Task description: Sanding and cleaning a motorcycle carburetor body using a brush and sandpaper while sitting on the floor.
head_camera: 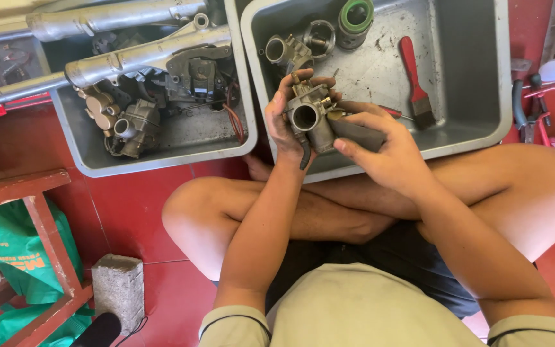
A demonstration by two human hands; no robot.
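Person cross-legged on floor. Left hand (pixel 282 125) wrapped round carburettor (pixel 309 119), held above near rim of right tray (pixel 483 132); right hand (pixel 387 151) closed on its side. Oily metal: could slip, drop into tray.

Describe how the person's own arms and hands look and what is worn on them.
Both arms are bare from the upper arm down. The left hand and right hand wear no gloves, rings or watch that can be seen. Short sleeves of a pale beige shirt end near the picture's bottom, each edged with a thin dark line. No tattoos or markings show.
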